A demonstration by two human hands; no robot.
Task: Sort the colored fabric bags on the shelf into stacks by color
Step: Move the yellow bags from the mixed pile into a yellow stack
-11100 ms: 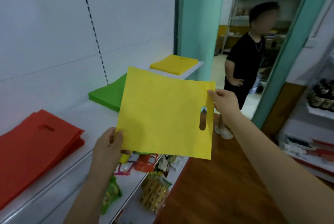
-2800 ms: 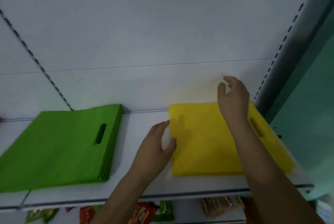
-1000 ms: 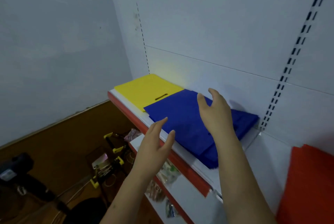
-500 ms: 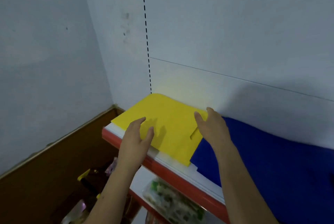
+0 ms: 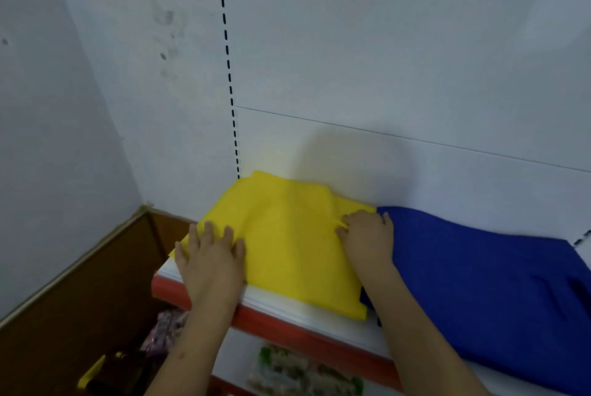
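A yellow fabric bag [image 5: 287,235] lies flat at the left end of the white shelf [image 5: 275,301], its back edge against the wall panel. My left hand [image 5: 211,261] rests on its front left corner with the fingers spread and straight. At the bag's right edge my right hand [image 5: 367,239] has its fingers curled into the fabric, which is wrinkled up beside them. A stack of blue fabric bags [image 5: 479,283] lies to the right, and the yellow bag's right edge overlaps it.
The shelf has a red front strip [image 5: 303,336]. Below it, a lower shelf holds snack packets [image 5: 303,373]. A slotted upright [image 5: 228,75] runs up the white back panel. A side wall and brown wooden floor [image 5: 80,315] close in the left.
Both hands have come down onto the yellow bag: the left one now lies flat on its front corner, the right one curls into its right edge. The view has moved closer.
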